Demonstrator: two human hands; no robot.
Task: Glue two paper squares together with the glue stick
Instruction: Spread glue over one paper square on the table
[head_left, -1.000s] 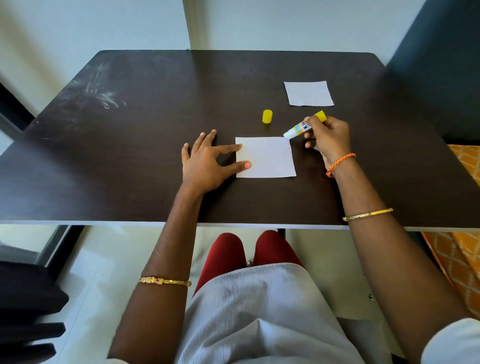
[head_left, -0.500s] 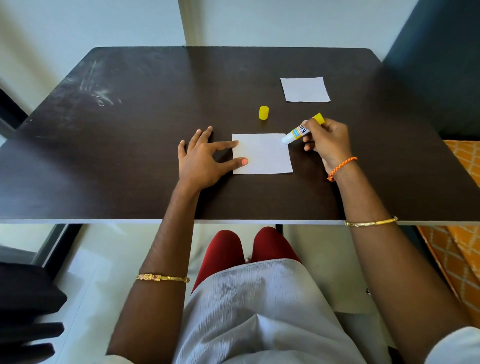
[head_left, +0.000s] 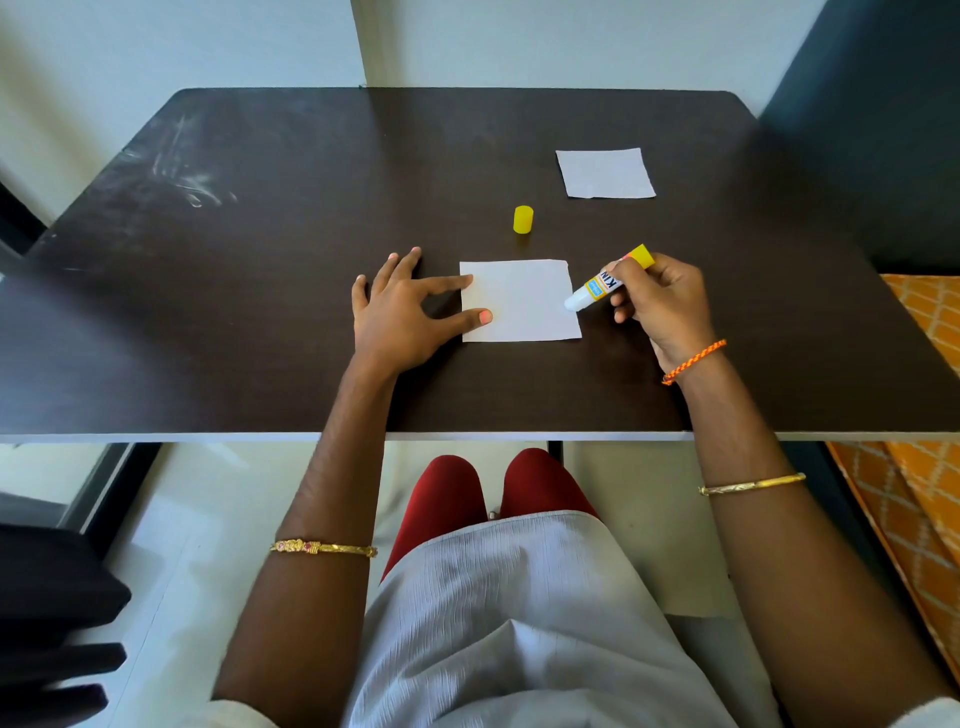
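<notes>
A white paper square (head_left: 519, 301) lies flat on the dark table (head_left: 260, 312) in front of me. My left hand (head_left: 400, 317) rests flat with fingers spread, thumb and forefinger pressing the square's left edge. My right hand (head_left: 657, 301) grips a yellow and white glue stick (head_left: 605, 283), uncapped, tilted down to the left. Its white tip touches the square near the right edge. A second white paper square (head_left: 605, 173) lies farther back on the right.
The yellow glue cap (head_left: 522, 219) stands on the table behind the near square. The table's front edge (head_left: 208, 436) runs just before my knees. An orange patterned cloth (head_left: 924, 467) is to the right, and a dark chair (head_left: 52, 613) at lower left.
My right hand has brought the glue stick down and left, from just off the square's top right corner onto the paper near its right edge. My left hand has stayed on the left edge.
</notes>
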